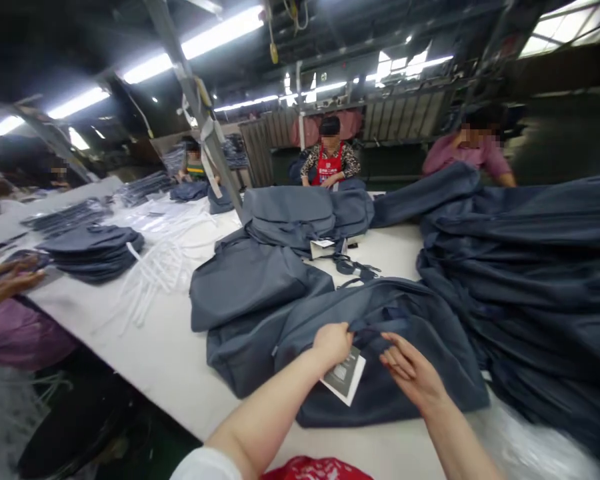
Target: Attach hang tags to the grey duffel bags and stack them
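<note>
Two bare hands up front: L hand (333,343) closed, pinching a dark strap (367,327) atop a navy bag (380,400); R hand (410,370) looks to pinch same strap btwn thumb + index, other fingers curled. Bag's on the white table (170,360), right before the wearer. Printed card tag (347,380) sits just under L hand; fastened or not, can't tell. Prob. mid-job on this one: tag's at strap, strap not yet let go. Just beyond, more navy bags (250,280) & a second tag (323,248), maybe done. To R, big navy heap (530,253), no tags visible, status unclear. Far back: co-worker w/ red apron (330,165).
</note>
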`<state>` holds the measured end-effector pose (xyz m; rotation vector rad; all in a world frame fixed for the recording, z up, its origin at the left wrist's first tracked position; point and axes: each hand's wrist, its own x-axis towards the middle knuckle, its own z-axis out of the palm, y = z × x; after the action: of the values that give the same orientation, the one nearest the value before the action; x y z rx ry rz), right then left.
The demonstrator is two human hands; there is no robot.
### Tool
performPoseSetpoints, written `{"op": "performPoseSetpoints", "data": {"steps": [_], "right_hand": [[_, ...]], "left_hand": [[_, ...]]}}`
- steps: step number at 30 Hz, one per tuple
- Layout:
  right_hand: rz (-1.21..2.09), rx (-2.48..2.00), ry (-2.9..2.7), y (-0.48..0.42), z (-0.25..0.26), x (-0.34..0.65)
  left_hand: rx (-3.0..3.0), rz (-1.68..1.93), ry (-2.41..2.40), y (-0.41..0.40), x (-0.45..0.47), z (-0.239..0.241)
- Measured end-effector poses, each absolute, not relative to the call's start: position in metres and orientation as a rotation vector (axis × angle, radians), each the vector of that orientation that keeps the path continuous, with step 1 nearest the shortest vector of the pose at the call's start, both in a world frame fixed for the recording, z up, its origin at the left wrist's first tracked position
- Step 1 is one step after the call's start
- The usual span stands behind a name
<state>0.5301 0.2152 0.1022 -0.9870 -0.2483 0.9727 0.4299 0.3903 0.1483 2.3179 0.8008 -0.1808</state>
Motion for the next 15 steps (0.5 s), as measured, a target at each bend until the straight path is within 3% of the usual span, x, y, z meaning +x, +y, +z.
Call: {"op": "performPoseSetpoints", "data": {"steps": [10, 15], "right_hand": [[1.352, -1.257, -0.902, 0.196, 0.137, 0.477], [1.047, -1.357, -1.029, 0.204, 0.12, 0.407]], "left_hand": [[2.067, -0.04, 0.915, 0.399, 0.437, 0.109], [1.847, 0.055, 1.019, 0.385, 0.43, 0.108]]}}
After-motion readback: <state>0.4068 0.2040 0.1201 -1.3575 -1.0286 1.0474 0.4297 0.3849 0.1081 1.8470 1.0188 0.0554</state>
